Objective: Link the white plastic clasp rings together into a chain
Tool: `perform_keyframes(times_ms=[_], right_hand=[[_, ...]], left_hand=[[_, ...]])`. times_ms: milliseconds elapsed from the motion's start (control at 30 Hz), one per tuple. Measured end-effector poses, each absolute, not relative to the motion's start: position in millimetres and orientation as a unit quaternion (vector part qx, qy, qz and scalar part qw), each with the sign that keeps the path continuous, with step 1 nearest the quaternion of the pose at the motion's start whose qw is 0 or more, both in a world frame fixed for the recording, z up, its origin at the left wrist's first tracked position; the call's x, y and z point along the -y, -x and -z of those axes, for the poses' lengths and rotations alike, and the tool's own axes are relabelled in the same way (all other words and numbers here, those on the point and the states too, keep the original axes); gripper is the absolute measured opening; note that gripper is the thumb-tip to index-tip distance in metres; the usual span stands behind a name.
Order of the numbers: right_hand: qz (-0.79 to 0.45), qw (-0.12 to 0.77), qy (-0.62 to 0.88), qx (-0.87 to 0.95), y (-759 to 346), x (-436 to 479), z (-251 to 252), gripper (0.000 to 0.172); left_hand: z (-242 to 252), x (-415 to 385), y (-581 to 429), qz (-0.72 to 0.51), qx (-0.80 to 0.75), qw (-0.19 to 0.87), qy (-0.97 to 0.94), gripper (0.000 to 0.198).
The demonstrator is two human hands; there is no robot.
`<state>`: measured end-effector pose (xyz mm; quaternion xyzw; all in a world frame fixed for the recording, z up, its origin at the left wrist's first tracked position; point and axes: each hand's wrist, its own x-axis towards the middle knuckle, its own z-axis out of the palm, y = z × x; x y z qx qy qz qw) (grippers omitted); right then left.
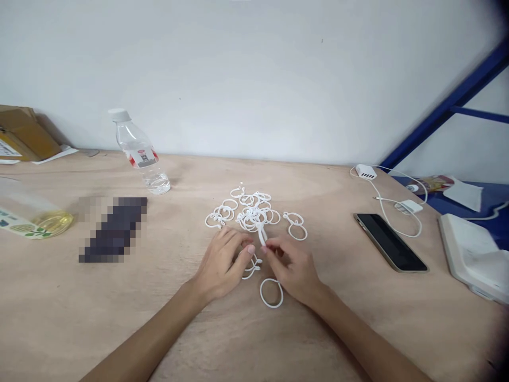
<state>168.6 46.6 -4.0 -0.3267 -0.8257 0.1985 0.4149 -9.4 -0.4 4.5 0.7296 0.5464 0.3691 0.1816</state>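
Work surface: a flat table (119, 318) of pale plywood, matt, with faint grain.

Left hand (222, 262): palm down and resting on the wood, fingers curled inward. Its fingertips lie against the held ring (261, 235), but whether they clamp it cannot be told. A small white loop (253, 267) shows partly from under these fingers.

Right hand (292, 268): palm down, thumb and forefinger pressed together on the held ring, a thin, smooth piece of white plastic. This piece sits between the two hands at the table's middle. Its upper end runs into the ring pile (250, 212).

The ring pile is a loose tangle of thin, round white plastic hoops, lying just beyond the fingertips. One single ring (271, 293), a plain oval hoop, lies flat on the wood nearer the person, between the wrists. A linked pair (296, 225) lies just right of the pile.

Surroundings:
- A clear plastic water bottle (139, 151) with a white cap and red label stands tilted at the back left.
- A dark, glossy phone (389, 241) lies flat to the right.
- A white charger (366, 171) with a looping cable lies behind the phone.
- A brown cardboard box (19, 132) sits at the far left, against the wall.
- A clear container of yellow liquid (35, 217) lies on its side at the left edge.
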Motion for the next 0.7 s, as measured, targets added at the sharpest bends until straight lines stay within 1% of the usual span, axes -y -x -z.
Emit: perform_keyframes(times_ms=[100, 200, 300, 400, 467, 533, 700], right_hand=[[-0.275, 0.398, 0.269, 0.833, -160, -30, 2, 0.015], [-0.333, 0.377, 0.267, 0.822, -158, -26, 1, 0.018], [-0.438, 0.372, 0.328, 0.750, -160, -31, -1, 0.015], [-0.538, 0.393, 0.378, 0.643, -160, -36, -2, 0.020], [-0.552, 0.396, 0.393, 0.620, -158, -38, -3, 0.025], [-0.541, 0.386, 0.410, 0.625, -157, -39, -2, 0.028], [-0.542, 0.363, 0.421, 0.631, -155, -39, 0, 0.025]], left_hand=[[-5, 1, 9, -0.364, -0.521, 0.232, -0.736, 0.029], [-4, 1, 9, -0.369, -0.525, 0.250, -0.725, 0.027], [-2, 0, 9, -0.394, -0.551, 0.210, -0.706, 0.022], [0, -1, 8, -0.409, -0.535, 0.122, -0.729, 0.023], [1, -1, 8, -0.395, -0.510, 0.082, -0.760, 0.025], [1, -1, 7, -0.376, -0.498, 0.065, -0.778, 0.020], [0, 0, 5, -0.370, -0.497, 0.069, -0.782, 0.011]])
